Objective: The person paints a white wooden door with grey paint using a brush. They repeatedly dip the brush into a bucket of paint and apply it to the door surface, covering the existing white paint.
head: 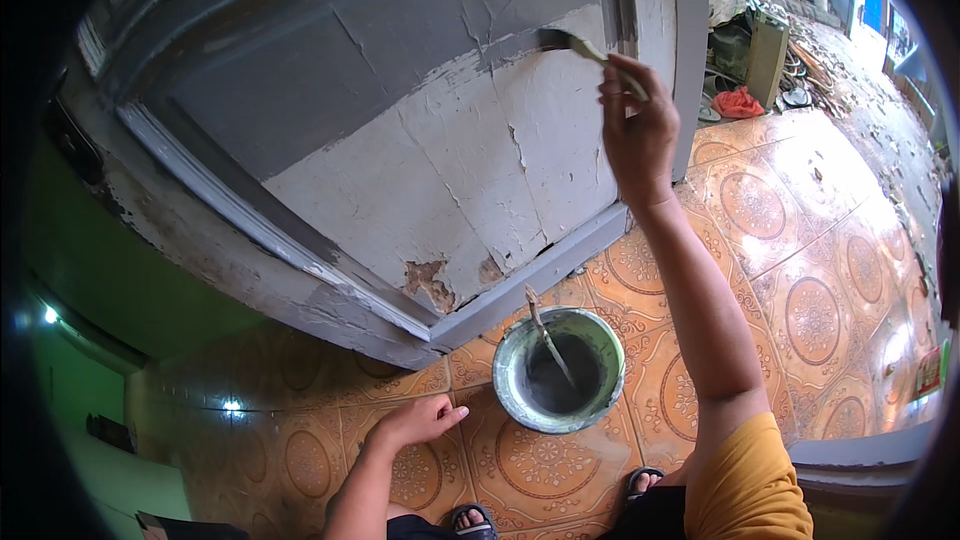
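Observation:
My right hand point(641, 127) is closed around the pale handle of a paintbrush point(589, 52). The brush's dark bristles touch the wooden door panel point(450, 187), at the border between wet-looking grey paint above and cracked, peeling whitish paint below. My left hand point(424, 418) hangs above the tiled floor, left of the bucket, with its fingers curled and nothing seen in them. A round green bucket point(615, 390) stands on the floor below the door's bottom edge. It holds grey paint point(551, 382), and a paint-smeared stick point(551, 345) leans in it.
Patterned orange tiles point(810, 315) surround my sandalled feet point(474, 523). Outside at the upper right lie a red cloth point(736, 103), a wooden box point(766, 60), hoses and footwear. A green wall point(82, 397) is at the left, and a threshold point(862, 450) at the lower right.

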`<action>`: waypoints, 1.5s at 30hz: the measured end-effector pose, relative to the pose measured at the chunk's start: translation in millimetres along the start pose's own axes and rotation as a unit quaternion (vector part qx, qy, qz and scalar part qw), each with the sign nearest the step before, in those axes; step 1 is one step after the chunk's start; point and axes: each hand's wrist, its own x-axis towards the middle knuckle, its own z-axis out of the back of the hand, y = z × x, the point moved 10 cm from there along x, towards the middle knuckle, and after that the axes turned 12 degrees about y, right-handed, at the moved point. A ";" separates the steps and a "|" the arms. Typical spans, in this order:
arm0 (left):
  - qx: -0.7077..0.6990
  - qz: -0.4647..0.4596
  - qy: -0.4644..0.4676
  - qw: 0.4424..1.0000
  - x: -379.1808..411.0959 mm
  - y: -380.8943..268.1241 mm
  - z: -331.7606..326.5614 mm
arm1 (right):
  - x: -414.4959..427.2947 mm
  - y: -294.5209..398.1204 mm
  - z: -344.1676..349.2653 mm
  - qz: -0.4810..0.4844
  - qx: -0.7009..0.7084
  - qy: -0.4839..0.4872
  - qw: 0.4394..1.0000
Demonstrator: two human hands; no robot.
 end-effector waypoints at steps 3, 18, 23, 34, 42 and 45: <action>0.014 0.012 0.001 1.000 -1.9 -2.3 -0.8 | 2.9 2.3 13.0 0.009 -0.035 -0.033 0.999; 0.014 0.008 0.004 1.000 7.7 3.2 -7.0 | -12.0 65.0 -32.7 0.104 0.038 0.066 0.992; 0.026 0.003 0.007 1.000 4.8 -7.9 -4.7 | 10.3 -4.2 12.3 0.013 -0.056 -0.034 0.998; 0.025 -0.004 0.009 1.000 10.2 -5.0 -7.7 | -29.4 94.2 -66.0 0.133 0.084 0.116 0.981; 0.024 0.001 0.001 1.000 10.5 -2.8 -6.5 | -3.6 28.6 -18.5 0.069 0.015 0.033 0.997; 0.029 0.009 0.012 0.999 12.0 -7.5 -5.1 | 10.3 -19.0 16.4 -0.002 -0.027 -0.033 0.999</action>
